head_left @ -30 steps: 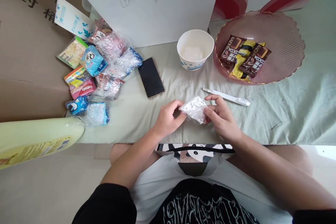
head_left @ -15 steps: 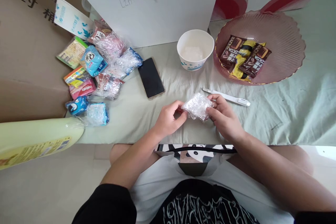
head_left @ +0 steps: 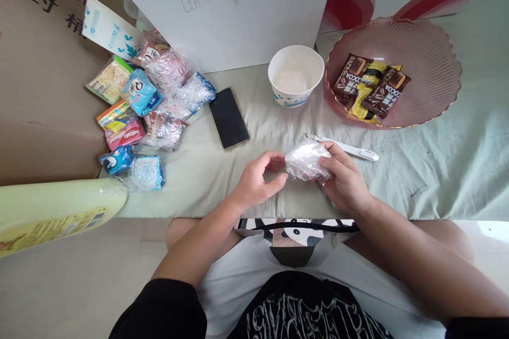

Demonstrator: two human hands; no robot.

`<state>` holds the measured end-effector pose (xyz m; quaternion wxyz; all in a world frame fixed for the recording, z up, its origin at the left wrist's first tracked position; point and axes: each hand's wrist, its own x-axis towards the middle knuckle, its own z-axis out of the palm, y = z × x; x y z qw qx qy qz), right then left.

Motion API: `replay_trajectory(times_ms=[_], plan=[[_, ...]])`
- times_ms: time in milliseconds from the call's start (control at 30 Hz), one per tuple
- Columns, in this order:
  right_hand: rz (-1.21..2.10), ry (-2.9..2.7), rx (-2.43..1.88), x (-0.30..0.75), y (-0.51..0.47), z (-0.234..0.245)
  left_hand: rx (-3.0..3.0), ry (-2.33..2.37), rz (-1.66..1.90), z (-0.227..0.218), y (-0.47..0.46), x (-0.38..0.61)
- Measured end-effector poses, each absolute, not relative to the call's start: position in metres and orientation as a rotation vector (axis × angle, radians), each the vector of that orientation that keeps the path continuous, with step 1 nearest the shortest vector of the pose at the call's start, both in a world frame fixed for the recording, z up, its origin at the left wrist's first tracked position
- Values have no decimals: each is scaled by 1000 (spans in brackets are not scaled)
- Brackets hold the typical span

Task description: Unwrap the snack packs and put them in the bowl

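A packet wrapped in shiny clear plastic film is pinched in my right hand, thumb on top and fingers beneath. What is inside the film I cannot make out. At the packet's left edge, my left hand has thumb and forefinger apart, the fingertips very close to the film. Just behind my right hand lies a white utility knife. A white paper cup-bowl with blue print stands upright beyond the packet.
A pink ribbed bowl at right holds brown and yellow snack packets. A black phone lies left of centre. Several film-wrapped snacks are heaped farther left, beside a tipped paper cup. Boxes stand behind.
My left fingers have parted from the packet's left edge. My right hand has shifted the packet slightly to the right and turned it.
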<state>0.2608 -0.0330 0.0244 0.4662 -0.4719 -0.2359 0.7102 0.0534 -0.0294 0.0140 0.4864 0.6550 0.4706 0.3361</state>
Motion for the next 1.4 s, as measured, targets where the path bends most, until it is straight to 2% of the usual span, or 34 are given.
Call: replay_trajectory(times_ms=[233,433,633,1000,1133,1300,1400], plan=[[1936,-586,-1030,256,-37,25,1597,1082,857,7,-31,50],[1871,-685,-1045,255,-41,17,1480,853,794,11,-31,49],[1905,-685,-1044,255,-40,19,1582,1115,737,15,-30,52],[1595,-466,-1174,260,-31,25,1572,1167,758,16,-27,46],[1519,-711,-1122,267,-31,17,1500,1133,818,20,-23,46],[1163,-1231,-1200,269,-36,7,1354,1155,849,27,-19,50],[1256,-1231,-1254,268,-35,9,1292,1134,806,30,-16,46]])
